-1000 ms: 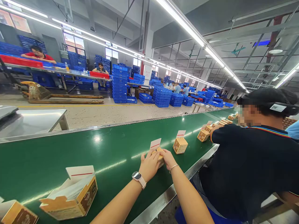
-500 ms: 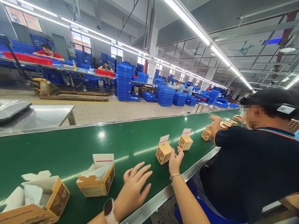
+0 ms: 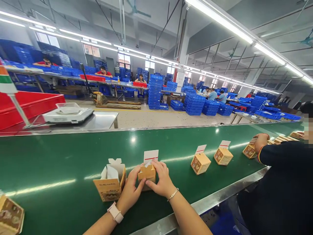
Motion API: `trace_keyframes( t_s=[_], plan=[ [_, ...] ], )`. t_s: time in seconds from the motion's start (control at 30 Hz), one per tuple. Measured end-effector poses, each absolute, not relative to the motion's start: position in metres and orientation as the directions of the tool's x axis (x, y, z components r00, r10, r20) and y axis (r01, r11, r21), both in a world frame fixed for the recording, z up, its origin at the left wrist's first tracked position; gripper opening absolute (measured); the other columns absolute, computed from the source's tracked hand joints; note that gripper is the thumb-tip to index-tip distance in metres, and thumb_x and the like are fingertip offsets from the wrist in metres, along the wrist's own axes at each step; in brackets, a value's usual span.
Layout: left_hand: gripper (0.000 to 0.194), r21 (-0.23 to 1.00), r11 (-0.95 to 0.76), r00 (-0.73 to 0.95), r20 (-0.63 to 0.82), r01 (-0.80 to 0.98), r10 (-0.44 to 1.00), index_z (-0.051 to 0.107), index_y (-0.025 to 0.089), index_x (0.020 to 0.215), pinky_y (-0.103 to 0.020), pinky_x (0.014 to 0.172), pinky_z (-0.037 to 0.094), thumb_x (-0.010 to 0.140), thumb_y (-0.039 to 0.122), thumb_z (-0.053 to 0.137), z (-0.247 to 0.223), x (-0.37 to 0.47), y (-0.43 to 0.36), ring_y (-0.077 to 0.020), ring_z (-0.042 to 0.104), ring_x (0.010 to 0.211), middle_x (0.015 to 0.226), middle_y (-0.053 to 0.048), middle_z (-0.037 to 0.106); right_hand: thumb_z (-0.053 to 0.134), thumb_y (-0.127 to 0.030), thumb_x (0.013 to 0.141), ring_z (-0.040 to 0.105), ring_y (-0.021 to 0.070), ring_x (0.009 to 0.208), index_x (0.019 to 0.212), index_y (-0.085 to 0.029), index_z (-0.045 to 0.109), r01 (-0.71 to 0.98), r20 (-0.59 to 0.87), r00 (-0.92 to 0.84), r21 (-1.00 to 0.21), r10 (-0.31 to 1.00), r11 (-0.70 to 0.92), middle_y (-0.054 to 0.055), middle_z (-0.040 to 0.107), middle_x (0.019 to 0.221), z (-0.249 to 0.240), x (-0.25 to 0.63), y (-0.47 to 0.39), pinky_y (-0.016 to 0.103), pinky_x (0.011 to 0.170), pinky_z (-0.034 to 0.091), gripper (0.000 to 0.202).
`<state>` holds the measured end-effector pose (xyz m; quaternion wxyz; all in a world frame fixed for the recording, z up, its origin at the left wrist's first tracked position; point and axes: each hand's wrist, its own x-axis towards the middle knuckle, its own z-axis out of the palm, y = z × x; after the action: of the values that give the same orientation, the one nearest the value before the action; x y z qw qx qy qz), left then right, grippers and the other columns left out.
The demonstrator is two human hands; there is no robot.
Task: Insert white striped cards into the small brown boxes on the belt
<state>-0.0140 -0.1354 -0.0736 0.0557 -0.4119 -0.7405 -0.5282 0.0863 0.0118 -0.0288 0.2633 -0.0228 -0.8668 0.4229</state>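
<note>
Grip half-curled, left hand [image 3: 130, 189] and right hand [image 3: 162, 181] clasp a box [image 3: 147, 173] from both sides, likely steadying it. It sits on the belt [image 3: 61, 160], an open box [image 3: 110, 189] at its nine o'clock.

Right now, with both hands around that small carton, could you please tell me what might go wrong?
The left hand is right by the neighbouring open carton and might nudge it askew. Fingers around the held carton could crease its card if they squeeze hard. Its raised white tab, near the right hand, may get bent.
</note>
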Motion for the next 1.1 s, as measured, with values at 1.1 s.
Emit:
trace_keyframes(
  t_s=[1.1],
  plan=[
    [0.035, 0.997, -0.048, -0.764, 0.072, 0.053, 0.641, 0.057, 0.02, 0.111, -0.043, 0.097, 0.051, 0.078, 0.027, 0.065, -0.043, 0.06, -0.089, -0.0278, 0.054, 0.119, 0.123, -0.011, 0.059, 0.058, -0.05, 0.075, 0.05, 0.0312, 0.122, 0.109, -0.02, 0.051, -0.16, 0.169, -0.352, -0.98, 0.92, 0.119, 0.017, 0.054, 0.124, -0.04, 0.124, 0.053, 0.047, 0.1, 0.045, 0.046]
  ],
)
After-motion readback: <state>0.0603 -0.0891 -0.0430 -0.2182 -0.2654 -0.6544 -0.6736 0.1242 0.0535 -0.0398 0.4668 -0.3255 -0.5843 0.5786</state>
